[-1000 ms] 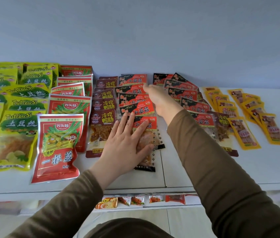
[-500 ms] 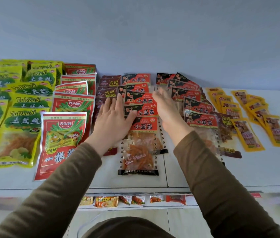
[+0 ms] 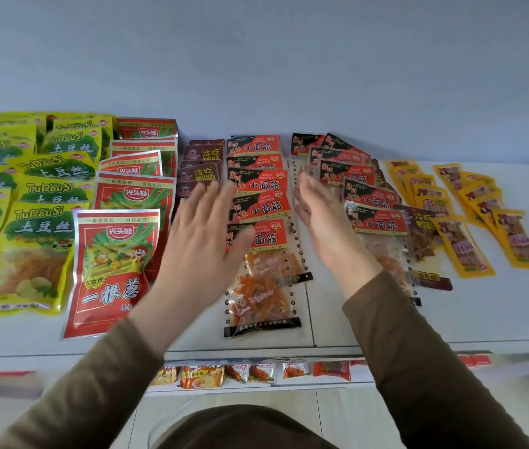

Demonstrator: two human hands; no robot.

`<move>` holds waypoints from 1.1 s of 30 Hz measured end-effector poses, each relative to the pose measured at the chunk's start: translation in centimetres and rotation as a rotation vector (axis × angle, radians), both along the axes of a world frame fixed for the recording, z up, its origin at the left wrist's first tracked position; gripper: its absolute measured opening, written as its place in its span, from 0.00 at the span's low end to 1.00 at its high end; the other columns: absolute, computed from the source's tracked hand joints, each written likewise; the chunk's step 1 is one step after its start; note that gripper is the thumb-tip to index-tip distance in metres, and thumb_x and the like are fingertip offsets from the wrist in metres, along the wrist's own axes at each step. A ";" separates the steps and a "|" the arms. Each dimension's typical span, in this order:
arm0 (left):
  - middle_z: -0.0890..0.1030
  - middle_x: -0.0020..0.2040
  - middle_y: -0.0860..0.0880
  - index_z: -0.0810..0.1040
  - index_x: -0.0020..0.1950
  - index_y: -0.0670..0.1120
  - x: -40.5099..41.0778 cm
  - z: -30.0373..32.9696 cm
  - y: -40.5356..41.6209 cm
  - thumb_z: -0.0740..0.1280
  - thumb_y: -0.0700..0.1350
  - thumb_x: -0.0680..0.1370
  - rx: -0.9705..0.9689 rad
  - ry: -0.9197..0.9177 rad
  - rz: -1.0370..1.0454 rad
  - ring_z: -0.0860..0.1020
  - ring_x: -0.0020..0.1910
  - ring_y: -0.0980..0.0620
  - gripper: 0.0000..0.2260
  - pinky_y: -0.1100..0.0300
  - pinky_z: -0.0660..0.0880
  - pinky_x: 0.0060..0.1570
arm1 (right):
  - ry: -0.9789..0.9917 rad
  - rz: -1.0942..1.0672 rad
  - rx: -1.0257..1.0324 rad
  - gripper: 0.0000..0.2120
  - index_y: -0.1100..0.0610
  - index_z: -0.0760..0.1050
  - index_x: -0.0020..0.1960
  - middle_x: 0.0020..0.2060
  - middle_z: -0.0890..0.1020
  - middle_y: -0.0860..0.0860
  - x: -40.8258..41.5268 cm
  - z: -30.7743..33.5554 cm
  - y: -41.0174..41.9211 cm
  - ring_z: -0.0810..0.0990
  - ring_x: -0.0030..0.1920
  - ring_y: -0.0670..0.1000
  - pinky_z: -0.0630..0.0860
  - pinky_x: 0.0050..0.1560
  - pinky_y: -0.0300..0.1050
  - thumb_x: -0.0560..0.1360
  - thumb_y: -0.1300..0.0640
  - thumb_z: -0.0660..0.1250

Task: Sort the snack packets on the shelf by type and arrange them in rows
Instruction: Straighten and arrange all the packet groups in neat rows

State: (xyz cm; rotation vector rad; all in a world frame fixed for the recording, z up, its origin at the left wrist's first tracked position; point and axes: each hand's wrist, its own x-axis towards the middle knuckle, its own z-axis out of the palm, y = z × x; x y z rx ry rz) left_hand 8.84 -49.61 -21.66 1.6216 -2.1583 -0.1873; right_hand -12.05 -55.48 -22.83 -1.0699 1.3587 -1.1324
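Observation:
Snack packets lie in rows on the white shelf [image 3: 347, 325]. From left: yellow-green potato packets [image 3: 39, 222], red onion-snack packets [image 3: 117, 254], brown duck packets [image 3: 201, 153], a middle row of red-and-black gluten packets [image 3: 258, 209], a second such row [image 3: 376, 222], and yellow strip packets [image 3: 461, 247]. My left hand [image 3: 205, 234] hovers flat, fingers straight, over the left edge of the middle gluten row, covering the brown row. My right hand [image 3: 321, 218] stands edge-on with straight fingers at that row's right edge. Neither holds anything.
A grey wall backs the shelf. One brown duck packet [image 3: 422, 234] lies between the right gluten row and the yellow strips. A lower shelf [image 3: 256, 374] with small orange packets shows below the front edge. Bare shelf surface lies at the front right.
My left hand lifted off the front packet and moved up-left to the row's left edge. My right hand drew back from the far packets to the row's right side. The row looks straighter.

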 end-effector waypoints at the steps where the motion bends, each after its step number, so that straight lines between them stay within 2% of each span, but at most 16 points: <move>1: 0.55 0.84 0.48 0.51 0.84 0.50 -0.3 -0.4 2.0 0.45 0.68 0.84 0.001 -0.056 -0.050 0.50 0.83 0.47 0.33 0.44 0.48 0.81 | 0.014 0.012 -0.013 0.26 0.44 0.61 0.80 0.79 0.63 0.42 -0.1 -0.3 0.7 0.63 0.77 0.47 0.61 0.77 0.53 0.83 0.43 0.59; 2: 0.54 0.84 0.49 0.51 0.84 0.52 -0.8 -1.0 3.8 0.43 0.69 0.83 0.030 -0.110 -0.094 0.49 0.83 0.48 0.34 0.45 0.46 0.80 | 0.031 0.026 -0.019 0.26 0.42 0.60 0.79 0.79 0.63 0.41 0.1 -0.6 1.4 0.63 0.77 0.45 0.61 0.76 0.50 0.83 0.42 0.59; 4: 0.47 0.85 0.50 0.48 0.84 0.57 -1.8 -2.5 6.1 0.41 0.72 0.81 0.118 -0.195 -0.152 0.40 0.83 0.50 0.34 0.48 0.37 0.79 | 0.040 0.044 -0.018 0.26 0.41 0.61 0.79 0.78 0.64 0.39 0.7 -1.1 2.7 0.64 0.74 0.41 0.62 0.72 0.46 0.83 0.40 0.59; 6: 0.37 0.84 0.51 0.40 0.83 0.59 -2.4 -3.8 6.7 0.38 0.75 0.79 0.147 -0.240 -0.163 0.31 0.81 0.52 0.37 0.51 0.31 0.77 | 0.014 0.039 -0.012 0.25 0.41 0.62 0.79 0.78 0.65 0.40 1.3 -1.5 3.6 0.66 0.73 0.40 0.63 0.73 0.46 0.83 0.41 0.59; 7: 0.36 0.84 0.51 0.39 0.83 0.59 -2.5 -4.1 6.4 0.38 0.75 0.78 0.134 -0.252 -0.157 0.29 0.80 0.52 0.37 0.52 0.30 0.77 | -0.002 0.030 -0.013 0.24 0.41 0.63 0.79 0.78 0.65 0.41 1.6 -1.6 3.8 0.66 0.74 0.41 0.63 0.74 0.47 0.84 0.42 0.59; 13: 0.40 0.84 0.48 0.45 0.84 0.56 -2.7 -4.0 5.2 0.41 0.73 0.80 0.093 -0.273 -0.177 0.33 0.82 0.50 0.37 0.49 0.35 0.80 | -0.089 -0.005 -0.009 0.24 0.42 0.63 0.79 0.77 0.67 0.42 2.5 -1.5 4.5 0.65 0.76 0.44 0.61 0.75 0.49 0.83 0.43 0.60; 18: 0.38 0.84 0.48 0.42 0.84 0.57 -2.8 -4.1 5.1 0.38 0.71 0.80 0.109 -0.227 -0.212 0.31 0.81 0.50 0.35 0.47 0.36 0.81 | -0.007 -0.002 -0.036 0.25 0.40 0.62 0.79 0.78 0.63 0.39 2.8 -1.2 5.7 0.62 0.72 0.37 0.60 0.68 0.42 0.83 0.41 0.59; 20: 0.37 0.84 0.48 0.40 0.84 0.58 -2.6 -4.1 4.9 0.38 0.69 0.81 0.119 -0.227 -0.213 0.31 0.81 0.49 0.33 0.46 0.37 0.80 | 0.019 0.032 -0.037 0.25 0.40 0.60 0.80 0.79 0.62 0.39 3.0 -1.0 6.0 0.61 0.73 0.37 0.59 0.72 0.43 0.83 0.41 0.58; 22: 0.37 0.84 0.48 0.39 0.83 0.58 -2.4 -3.9 4.8 0.38 0.68 0.81 0.110 -0.244 -0.218 0.30 0.81 0.48 0.32 0.46 0.37 0.80 | 0.011 0.016 -0.048 0.26 0.41 0.60 0.80 0.79 0.63 0.40 2.6 -0.6 6.3 0.62 0.76 0.40 0.58 0.77 0.49 0.83 0.41 0.58; 26: 0.35 0.83 0.50 0.37 0.83 0.58 -2.3 -2.9 4.7 0.38 0.69 0.80 0.075 -0.240 -0.230 0.29 0.80 0.48 0.33 0.46 0.34 0.80 | 0.107 -0.075 -0.160 0.25 0.39 0.63 0.78 0.77 0.66 0.38 0.5 0.9 6.9 0.64 0.76 0.40 0.60 0.78 0.51 0.82 0.38 0.58; 30: 0.35 0.83 0.49 0.39 0.84 0.57 -4.3 -1.3 4.9 0.39 0.68 0.83 0.029 -0.212 -0.251 0.28 0.80 0.49 0.32 0.50 0.29 0.78 | 0.074 -0.227 -0.233 0.22 0.42 0.68 0.76 0.73 0.72 0.39 -4.4 2.1 6.9 0.69 0.73 0.40 0.64 0.76 0.50 0.83 0.41 0.61; 33: 0.32 0.82 0.49 0.38 0.83 0.56 -7.1 -0.6 5.2 0.37 0.69 0.81 0.039 -0.217 -0.283 0.26 0.78 0.50 0.33 0.50 0.29 0.78 | 0.020 -0.332 -0.196 0.22 0.46 0.70 0.75 0.74 0.72 0.42 -8.9 2.8 5.8 0.69 0.73 0.41 0.64 0.75 0.47 0.83 0.44 0.62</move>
